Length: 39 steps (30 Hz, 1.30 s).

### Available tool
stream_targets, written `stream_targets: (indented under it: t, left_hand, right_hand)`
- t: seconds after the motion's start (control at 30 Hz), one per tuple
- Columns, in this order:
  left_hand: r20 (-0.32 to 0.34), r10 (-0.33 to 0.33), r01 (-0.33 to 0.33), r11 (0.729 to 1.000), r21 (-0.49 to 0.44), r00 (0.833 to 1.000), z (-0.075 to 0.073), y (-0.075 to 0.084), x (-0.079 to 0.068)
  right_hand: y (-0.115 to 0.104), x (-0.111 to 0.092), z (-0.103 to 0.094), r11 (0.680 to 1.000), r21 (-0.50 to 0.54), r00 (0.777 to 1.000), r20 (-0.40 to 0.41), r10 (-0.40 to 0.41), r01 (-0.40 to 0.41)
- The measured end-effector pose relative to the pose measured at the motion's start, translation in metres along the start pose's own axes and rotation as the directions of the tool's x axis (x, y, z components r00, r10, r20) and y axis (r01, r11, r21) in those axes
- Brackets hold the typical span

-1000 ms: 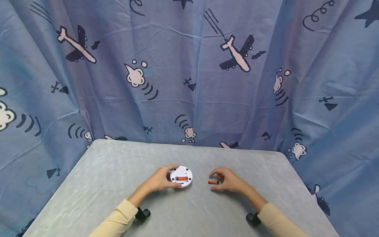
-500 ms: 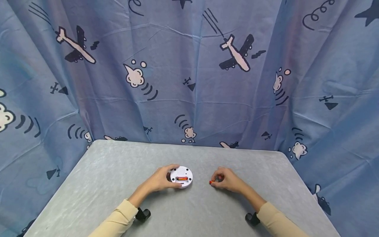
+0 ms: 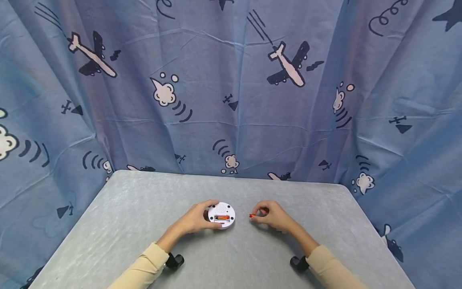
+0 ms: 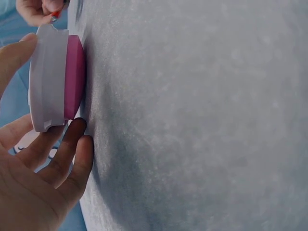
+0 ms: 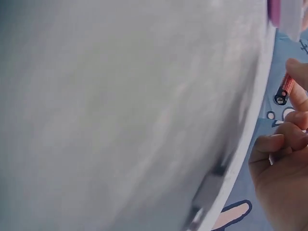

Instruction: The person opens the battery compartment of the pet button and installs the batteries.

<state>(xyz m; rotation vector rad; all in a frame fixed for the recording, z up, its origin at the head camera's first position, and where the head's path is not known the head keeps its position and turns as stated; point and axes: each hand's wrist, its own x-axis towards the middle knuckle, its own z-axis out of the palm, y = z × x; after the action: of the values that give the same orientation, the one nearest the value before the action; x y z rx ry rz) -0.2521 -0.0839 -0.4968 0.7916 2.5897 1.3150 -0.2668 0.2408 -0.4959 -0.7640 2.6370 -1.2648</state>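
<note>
A round white device (image 3: 221,209) with a pink part (image 4: 73,77) beneath lies bottom side up on the table. Its battery compartment is uncovered and holds a red-and-black battery (image 3: 221,217). My left hand (image 3: 195,218) grips the device from its left side, thumb at the near rim and fingers at the far rim. To the right of it, my right hand (image 3: 273,216) pinches a second red-and-black battery (image 5: 284,90) between thumb and fingertips. That battery is held above the tabletop, apart from the device, and most of it is covered by fingers in the head view.
The grey table (image 3: 151,196) reaches back to a blue curtain (image 3: 202,100) printed with planes and clouds. Each wrist carries a black camera mount, the left one (image 3: 175,261) and the right one (image 3: 299,264).
My right hand has closed its fingers on the loose battery, lifted it off the table and moved slightly left towards the device. My left hand and the device have stayed put.
</note>
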Motion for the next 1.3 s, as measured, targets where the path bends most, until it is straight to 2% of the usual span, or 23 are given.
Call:
stream_targets:
  t: [0.23, 0.37, 0.57, 0.83, 1.17, 1.3]
  left_hand:
    - [0.002, -0.008, 0.008, 1.0, 0.008, 1.0, 0.0, 0.001, -0.001]
    - [0.0, -0.016, 0.016, 1.0, -0.008, 1.0, 0.001, 0.002, 0.0]
    - [-0.006, -0.015, 0.015, 1.0, 0.007, 1.0, 0.001, 0.001, 0.0]
    - [0.006, -0.009, 0.009, 1.0, 0.013, 1.0, 0.0, 0.001, 0.0]
    - [0.006, -0.005, 0.005, 0.999, 0.034, 1.0, 0.001, 0.0, 0.001]
    - [0.001, -0.006, 0.006, 0.999, 0.037, 1.0, 0.0, 0.0, 0.001]
  right_hand:
    - [-0.006, 0.008, 0.005, 0.993, 0.114, 0.997, -0.067, 0.041, -0.033]
    - [-0.008, 0.014, 0.008, 0.99, 0.144, 0.995, -0.097, 0.026, -0.012]
    - [-0.016, 0.021, 0.016, 0.987, 0.159, 0.996, -0.085, -0.02, 0.034]
    - [-0.025, 0.03, 0.025, 0.98, 0.195, 0.997, -0.071, -0.031, 0.044]
    - [-0.041, 0.045, 0.04, 0.964, 0.228, 0.99, -0.077, -0.119, 0.134]
    - [-0.052, 0.048, 0.045, 0.949, 0.252, 0.981, -0.062, -0.181, 0.191]
